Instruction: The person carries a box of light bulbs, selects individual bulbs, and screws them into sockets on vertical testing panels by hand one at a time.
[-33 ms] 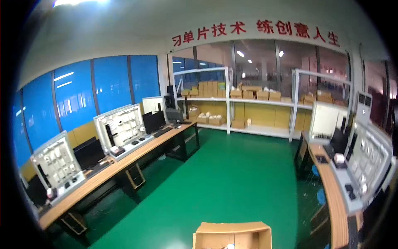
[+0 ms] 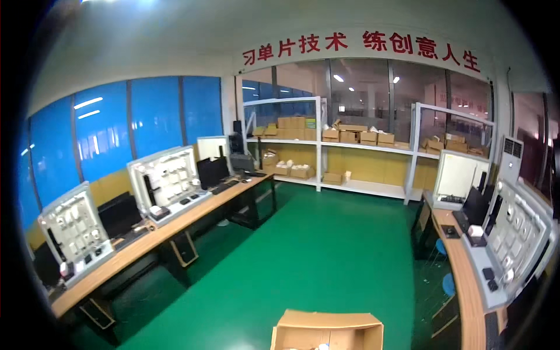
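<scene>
Neither my left hand nor my right hand shows in the picture. An open cardboard box (image 2: 328,319) sits at the lower edge, right of the middle, and the frame cuts off its near part. Its far wall and parts of its side walls show. A few small white items (image 2: 322,347) lie inside, too cut off to name. Whether my hands touch the box cannot be seen.
A long wooden desk (image 2: 166,234) with monitors and white display boards runs along the left. Another desk (image 2: 464,265) stands on the right, with blue stools (image 2: 448,284) beside it. White shelving (image 2: 367,143) with cardboard boxes lines the far wall. Green floor (image 2: 315,245) lies between.
The view has shifted slightly, so the desks and shelves sit a little differently in the picture. The cardboard box keeps nearly the same place at the lower edge.
</scene>
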`<state>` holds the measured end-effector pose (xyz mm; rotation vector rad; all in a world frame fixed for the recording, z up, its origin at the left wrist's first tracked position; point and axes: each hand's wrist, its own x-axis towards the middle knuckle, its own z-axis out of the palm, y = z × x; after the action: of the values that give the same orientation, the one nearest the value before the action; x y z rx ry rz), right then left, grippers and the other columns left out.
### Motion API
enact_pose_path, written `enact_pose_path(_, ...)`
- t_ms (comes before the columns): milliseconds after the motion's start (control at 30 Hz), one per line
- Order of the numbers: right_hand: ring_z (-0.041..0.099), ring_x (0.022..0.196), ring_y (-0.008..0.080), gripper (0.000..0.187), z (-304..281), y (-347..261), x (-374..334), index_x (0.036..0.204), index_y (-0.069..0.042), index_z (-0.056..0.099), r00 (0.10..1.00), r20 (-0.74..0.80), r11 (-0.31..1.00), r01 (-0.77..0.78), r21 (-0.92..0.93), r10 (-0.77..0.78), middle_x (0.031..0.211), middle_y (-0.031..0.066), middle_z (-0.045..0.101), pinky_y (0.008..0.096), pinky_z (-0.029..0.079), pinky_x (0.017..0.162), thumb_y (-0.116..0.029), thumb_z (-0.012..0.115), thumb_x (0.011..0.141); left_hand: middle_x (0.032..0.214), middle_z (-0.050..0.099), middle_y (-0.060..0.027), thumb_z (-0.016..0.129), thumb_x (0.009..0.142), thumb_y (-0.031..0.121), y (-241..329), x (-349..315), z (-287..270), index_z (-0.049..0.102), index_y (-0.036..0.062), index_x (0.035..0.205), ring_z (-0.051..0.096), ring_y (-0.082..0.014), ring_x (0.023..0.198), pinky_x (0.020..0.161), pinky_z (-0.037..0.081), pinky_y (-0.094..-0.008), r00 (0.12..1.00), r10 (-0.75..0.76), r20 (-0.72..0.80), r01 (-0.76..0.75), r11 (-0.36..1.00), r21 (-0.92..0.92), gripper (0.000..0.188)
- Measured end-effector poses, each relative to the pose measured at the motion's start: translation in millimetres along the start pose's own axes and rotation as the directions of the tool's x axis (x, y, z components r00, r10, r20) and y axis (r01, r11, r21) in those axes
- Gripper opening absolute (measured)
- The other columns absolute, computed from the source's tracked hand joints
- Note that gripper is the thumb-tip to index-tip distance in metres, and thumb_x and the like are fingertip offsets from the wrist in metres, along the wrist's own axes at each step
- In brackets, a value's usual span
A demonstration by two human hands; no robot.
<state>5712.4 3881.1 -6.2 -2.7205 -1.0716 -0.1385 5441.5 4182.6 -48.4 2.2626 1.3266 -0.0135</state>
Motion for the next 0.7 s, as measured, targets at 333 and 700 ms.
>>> enact_pose_path(333,0.065,0.067,0.0366,0.021,30,112,282,0.076,-0.009,0.069,0.838,-0.005,0.838,-0.545,0.026,0.545,0.069,0.0163,0.065,0.0476,0.052,0.059,-0.03,0.064,0.078,0.084,0.067,-0.0212,0.058,0.083,0.039,327,398,-46,0.066,0.0081,0.096,0.065,-0.0416,0.08,0.069,0.053,-0.0498,0.83,0.521,0.201,-0.524,0.851,-0.043,0.034)
enact_pose_path(700,0.065,0.07,0.0348,0.028,92,260,826,0.073,-0.008,0.067,0.89,0.0,0.889,-0.456,0.041,0.457,0.071,0.0162,0.066,0.047,0.052,0.062,-0.033,0.06,0.082,0.076,0.067,-0.0202,0.066,0.081,0.037,513,853,11,0.071,0.0074,0.085,0.066,-0.04,0.073,0.063,0.053,-0.0463,0.854,0.513,0.089,-0.499,0.856,-0.137,0.031)
